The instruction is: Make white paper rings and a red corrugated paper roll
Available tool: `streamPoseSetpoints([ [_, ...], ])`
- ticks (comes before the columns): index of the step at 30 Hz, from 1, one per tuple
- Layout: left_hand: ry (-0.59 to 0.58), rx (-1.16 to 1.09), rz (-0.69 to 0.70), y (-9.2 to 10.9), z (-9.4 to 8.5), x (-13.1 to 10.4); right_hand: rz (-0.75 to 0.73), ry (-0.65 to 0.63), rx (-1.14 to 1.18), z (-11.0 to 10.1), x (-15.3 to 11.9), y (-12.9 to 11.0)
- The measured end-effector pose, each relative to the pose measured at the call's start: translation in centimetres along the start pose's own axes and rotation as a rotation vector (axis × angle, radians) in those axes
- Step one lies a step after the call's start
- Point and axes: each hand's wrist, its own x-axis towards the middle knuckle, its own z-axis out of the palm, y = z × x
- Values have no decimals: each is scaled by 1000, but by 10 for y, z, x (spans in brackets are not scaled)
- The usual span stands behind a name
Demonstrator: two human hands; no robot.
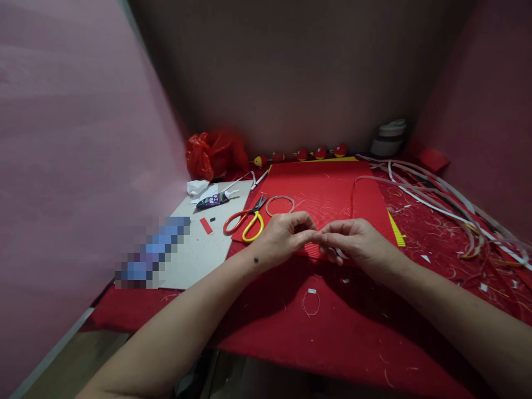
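Head view: at the near edge of a red ribbed sheet point(316, 174), the left hand point(285, 237) and right hand point(359, 241) pinch nearly closed, their grip hidden. A pale strip point(341, 253) under the right fingers seems light, bendy, creasable; best held flat by its edges.

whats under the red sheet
Yellow card pokes out past the far and right edges of the red sheet. Anything else beneath is covered, so I can't tell.
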Motion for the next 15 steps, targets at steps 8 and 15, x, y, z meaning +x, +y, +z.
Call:
streamPoseSetpoints([
  [8, 105, 105, -32, -2, 1, -1, 36, 35, -124, 2, 2, 1],
  [15, -126, -371, -237, -5, -6, -3, -38, 41, -169, 2, -2, -2],
])
